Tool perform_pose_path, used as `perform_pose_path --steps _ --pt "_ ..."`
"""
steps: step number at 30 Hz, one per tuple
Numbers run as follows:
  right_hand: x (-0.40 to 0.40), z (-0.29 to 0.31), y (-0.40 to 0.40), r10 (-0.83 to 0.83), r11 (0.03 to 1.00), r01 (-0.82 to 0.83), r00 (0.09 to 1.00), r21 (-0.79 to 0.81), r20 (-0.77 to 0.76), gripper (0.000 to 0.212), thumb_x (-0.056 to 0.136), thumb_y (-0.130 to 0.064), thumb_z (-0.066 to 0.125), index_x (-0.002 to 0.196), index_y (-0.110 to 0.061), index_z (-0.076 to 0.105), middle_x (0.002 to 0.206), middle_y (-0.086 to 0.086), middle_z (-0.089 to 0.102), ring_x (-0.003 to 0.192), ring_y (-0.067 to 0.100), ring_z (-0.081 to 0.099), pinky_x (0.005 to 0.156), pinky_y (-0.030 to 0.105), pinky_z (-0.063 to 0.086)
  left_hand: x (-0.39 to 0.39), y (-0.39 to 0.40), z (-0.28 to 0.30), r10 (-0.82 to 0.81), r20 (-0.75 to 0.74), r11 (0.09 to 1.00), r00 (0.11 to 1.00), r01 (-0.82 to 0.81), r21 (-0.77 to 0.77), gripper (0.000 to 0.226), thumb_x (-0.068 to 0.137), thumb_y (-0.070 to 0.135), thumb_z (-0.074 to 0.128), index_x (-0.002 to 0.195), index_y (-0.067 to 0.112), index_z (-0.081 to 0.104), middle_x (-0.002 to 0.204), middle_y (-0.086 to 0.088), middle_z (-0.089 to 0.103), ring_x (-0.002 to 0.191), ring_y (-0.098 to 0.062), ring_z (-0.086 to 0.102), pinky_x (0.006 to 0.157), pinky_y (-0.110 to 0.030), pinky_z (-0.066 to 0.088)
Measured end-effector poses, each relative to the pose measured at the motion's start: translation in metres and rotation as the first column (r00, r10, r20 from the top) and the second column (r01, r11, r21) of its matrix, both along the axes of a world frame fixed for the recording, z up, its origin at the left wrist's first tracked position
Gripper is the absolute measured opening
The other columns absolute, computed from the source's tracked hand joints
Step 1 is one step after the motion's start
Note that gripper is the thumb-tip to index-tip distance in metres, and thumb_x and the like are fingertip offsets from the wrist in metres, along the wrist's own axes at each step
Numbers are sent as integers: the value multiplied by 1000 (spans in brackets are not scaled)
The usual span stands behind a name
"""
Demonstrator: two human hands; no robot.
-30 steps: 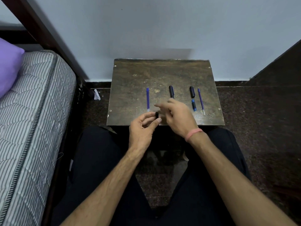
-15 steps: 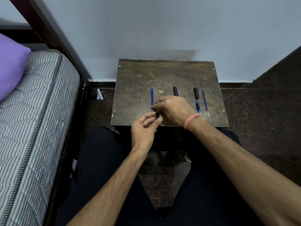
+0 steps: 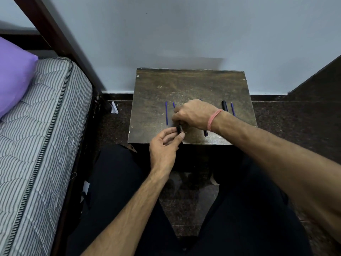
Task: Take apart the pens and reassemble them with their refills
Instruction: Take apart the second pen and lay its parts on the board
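Near the front edge of the dark worn wooden tabletop (image 3: 151, 111), the left hand (image 3: 164, 145) pinches a short black plastic pen piece (image 3: 178, 129) between thumb and fingertips. The right hand (image 3: 193, 115) curls over it, fingers closed on something thin; what exactly, I cannot tell. A slim blue refill (image 3: 166, 113) lies just left of them. Such parts look light, smooth and slippery; the refill would bend, so hold it near its tip.

Second blue refill (image 3: 173, 104) mostly hidden behind the right hand (image 3: 193, 113), black pen piece (image 3: 205, 133) half covered under its wrist
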State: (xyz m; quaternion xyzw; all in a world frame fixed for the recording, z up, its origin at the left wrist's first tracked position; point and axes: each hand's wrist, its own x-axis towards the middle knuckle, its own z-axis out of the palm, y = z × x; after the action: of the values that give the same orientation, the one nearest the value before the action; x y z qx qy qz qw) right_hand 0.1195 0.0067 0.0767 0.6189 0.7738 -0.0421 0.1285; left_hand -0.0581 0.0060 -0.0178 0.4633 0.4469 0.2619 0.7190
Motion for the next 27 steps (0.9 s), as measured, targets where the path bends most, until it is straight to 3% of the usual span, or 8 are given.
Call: perform_pose_path --steps 5,8,12,15,19,23,27 --pt "7 1 -6 112 993 -110 992 -31 58 29 114 -20 46 139 -27 57 130 6 52 109 28 66 65 40 51 0 5 -1 63 -11 998 998 -63 20 25 96 18 93 118 21 83 104 5 90 92 -1 84 80 -18 61" --pt "7 0 -10 94 995 -93 993 -25 69 31 114 -20 47 143 -26 53 133 6 51 115 27 63 68 41 56 -3 7 -2 111 -67 991 992 -106 77 22 95 27 94 113 33 85 105 4 90 89 -8 85 85 -30 66" --pt "-1 -3 -16 -111 993 112 994 43 -22 25 110 -23 52 126 -27 69 116 1 67 105 29 72 72 45 57 -5 9 -1 162 -115 977 980 -143 159 20 94 27 95 110 33 86 146 14 76 83 -7 85 80 -28 68" --pt "-12 -8 -18 -311 948 316 945 46 -98 22 101 -28 60 114 -29 78 111 2 75 103 31 75 71 40 56 -4 11 3 153 -127 976 980 -130 173 20 94 25 95 109 33 85 153 18 69 84 -5 86 88 -36 72" --pt "-34 -21 -19 -622 760 646 755 74 -209 21 97 -42 68 103 -25 81 104 5 79 98 35 77 79 42 62 -3 9 6 161 -140 975 977 -136 175 20 93 24 96 107 33 84 147 23 70 88 -6 86 94 -45 71" --pt "-51 -35 -17 -797 487 869 483 87 -362 7 92 -22 77 97 -20 81 94 11 80 94 39 78 81 43 65 -2 8 6 166 -148 969 975 -134 205 21 92 24 96 101 39 83 154 15 71 81 -2 85 93 -46 71" --pt "-57 -39 -10 -860 275 961 255 21 -442 12 86 -9 78 95 -15 80 93 14 77 97 40 76 80 41 65 -4 6 6 158 -120 971 980 -132 199 23 92 22 96 100 39 83 153 13 73 87 -7 87 91 -41 72"
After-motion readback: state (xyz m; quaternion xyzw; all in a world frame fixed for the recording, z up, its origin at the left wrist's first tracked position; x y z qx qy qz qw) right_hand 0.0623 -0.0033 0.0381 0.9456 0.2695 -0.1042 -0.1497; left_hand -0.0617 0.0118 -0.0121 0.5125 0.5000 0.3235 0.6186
